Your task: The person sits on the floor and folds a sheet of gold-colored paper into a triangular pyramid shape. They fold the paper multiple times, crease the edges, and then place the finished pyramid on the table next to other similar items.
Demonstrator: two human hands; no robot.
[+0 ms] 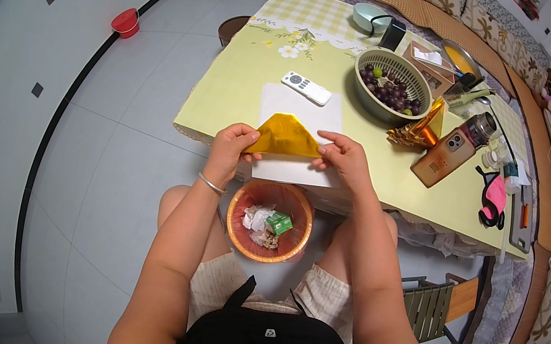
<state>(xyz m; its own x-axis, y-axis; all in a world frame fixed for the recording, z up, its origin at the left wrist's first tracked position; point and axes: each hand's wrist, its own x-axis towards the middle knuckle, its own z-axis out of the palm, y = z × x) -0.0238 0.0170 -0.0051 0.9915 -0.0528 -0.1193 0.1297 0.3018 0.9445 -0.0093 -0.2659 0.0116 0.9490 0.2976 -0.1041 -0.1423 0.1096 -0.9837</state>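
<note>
Between my hands is a folded sheet of gold foil paper (286,135), its outline a low trapezoid with a narrower top edge. My left hand (230,147) pinches its left corner, thumb on top. At the right corner, my right hand (342,157) grips the foil between thumb and fingers, its index finger stretched along the side. Underneath lies a white paper sheet (283,170) on the table's near edge. A white remote control (306,88) rests just beyond the foil. To the right stand folded gold foil pieces (421,129).
A colander (361,98) of grapes sits on the table (221,102), near a phone (444,158), a dark-lidded jar (479,126) and a pink-and-black eye mask (493,199). A lined waste bin (303,238) stands between my knees. A folding chair (427,304) is at right; a red bucket (125,22) is far left.
</note>
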